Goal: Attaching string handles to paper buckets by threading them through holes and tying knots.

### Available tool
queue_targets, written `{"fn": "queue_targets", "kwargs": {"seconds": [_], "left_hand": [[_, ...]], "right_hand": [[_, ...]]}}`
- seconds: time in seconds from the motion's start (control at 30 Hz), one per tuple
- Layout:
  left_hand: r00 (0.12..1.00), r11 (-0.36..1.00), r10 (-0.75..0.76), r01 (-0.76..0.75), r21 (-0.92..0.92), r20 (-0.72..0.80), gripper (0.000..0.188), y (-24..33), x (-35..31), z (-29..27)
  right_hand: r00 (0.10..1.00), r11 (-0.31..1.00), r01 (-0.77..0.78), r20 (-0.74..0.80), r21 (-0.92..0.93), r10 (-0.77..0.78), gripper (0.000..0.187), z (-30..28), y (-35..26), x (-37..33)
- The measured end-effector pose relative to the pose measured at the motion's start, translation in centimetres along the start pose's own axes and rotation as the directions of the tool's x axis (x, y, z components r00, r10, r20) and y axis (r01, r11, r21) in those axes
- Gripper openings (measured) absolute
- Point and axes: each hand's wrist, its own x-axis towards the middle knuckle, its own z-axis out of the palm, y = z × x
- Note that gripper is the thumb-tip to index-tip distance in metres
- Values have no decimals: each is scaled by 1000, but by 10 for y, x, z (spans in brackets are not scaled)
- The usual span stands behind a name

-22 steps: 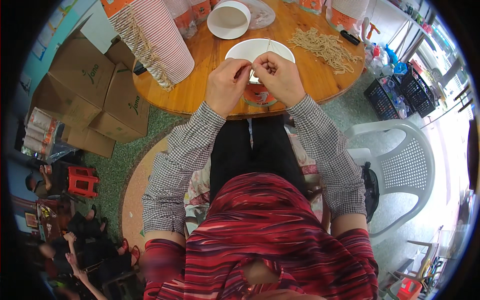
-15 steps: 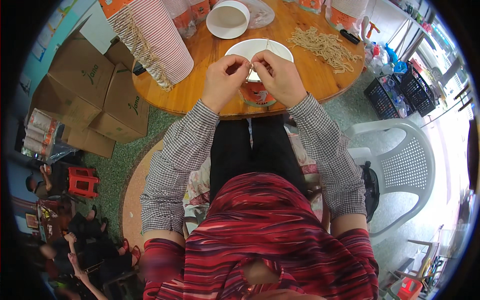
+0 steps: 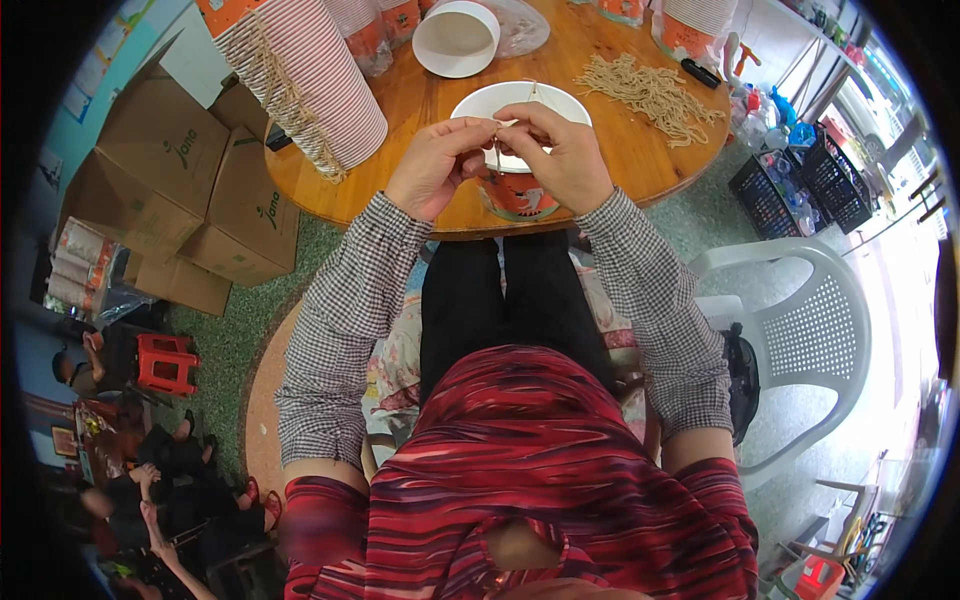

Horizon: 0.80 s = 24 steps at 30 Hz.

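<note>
A paper bucket [image 3: 517, 197], white inside and orange-red outside, stands at the table's near edge. Over its near rim my left hand [image 3: 432, 168] and my right hand [image 3: 565, 165] meet, thumbs and forefingers pinched on a thin beige cord [image 3: 498, 152]. A short piece of it hangs below the fingertips, and the exact grip is partly hidden. Across the bucket's far rim runs another stretch of thin cord. To the right lies a loose pile of beige cords [image 3: 650, 97]. At the left leans a tall nested stack of paper buckets [image 3: 325, 75] with more cords draped along it.
The round wooden table [image 3: 420, 215] carries a white tub [image 3: 456, 42] on its side, plastic wrap [image 3: 522, 27] and a dark small object [image 3: 700, 72]. Cardboard boxes [image 3: 165, 150] stand left, a plastic chair [image 3: 810, 330] right, black crates [image 3: 790, 185] beyond it. People sit at lower left.
My left hand has turned and shifted slightly left, its lower fingers loosening. My right fingers have stretched out a little over the bucket. Both still meet at the cord.
</note>
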Motion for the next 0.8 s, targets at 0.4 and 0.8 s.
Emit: {"fn": "queue_targets", "kwargs": {"seconds": [0.4,0.8], "left_hand": [[992,971,112,-97,220,-59,13,-1,-5,12],[984,923,167,-134,361,-61,13,5,-10,12]], "right_hand": [[996,1000,24,-92,7,-23,15,2,9,2],[994,1000,16,-106,22,-14,16,3,12,-1]]}}
